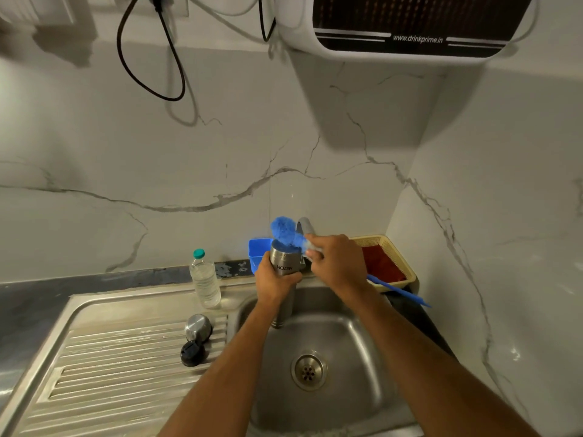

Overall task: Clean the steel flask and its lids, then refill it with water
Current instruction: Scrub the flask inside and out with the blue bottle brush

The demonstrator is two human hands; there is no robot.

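My left hand grips the steel flask upright over the sink basin, its mouth open at the top. My right hand holds a blue bottle brush near its bristle head, which lies at the flask's mouth. The brush's blue handle sticks out to the right behind my wrist. The steel outer lid and the black inner lid lie on the ribbed drainboard to the left.
A clear plastic bottle with a green cap stands at the drainboard's back edge. A blue tub sits behind the flask, the tap spout above it. A yellow basket with a red cloth fills the right corner. A water purifier hangs above.
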